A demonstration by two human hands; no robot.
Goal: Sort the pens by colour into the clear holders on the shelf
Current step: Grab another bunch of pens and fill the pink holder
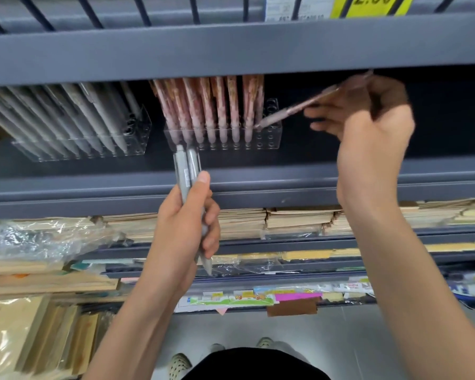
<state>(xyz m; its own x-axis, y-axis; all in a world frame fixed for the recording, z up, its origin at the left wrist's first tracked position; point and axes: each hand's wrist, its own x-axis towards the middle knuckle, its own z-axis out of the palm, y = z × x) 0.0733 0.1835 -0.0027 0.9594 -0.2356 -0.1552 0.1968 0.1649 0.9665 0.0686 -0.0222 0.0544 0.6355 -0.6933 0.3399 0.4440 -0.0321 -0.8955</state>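
Right hand pinched a slim pink pen slanted at the clear plastic holder, left hand gripped slim grey pens; tip could've missed its hole

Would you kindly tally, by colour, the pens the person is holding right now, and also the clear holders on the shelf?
Grey pens, in the left hand: 2 visible
Pink pen, in the right hand: 1
Clear holders, the grey-pen holder and the pink-pen holder: 2
Total: 5
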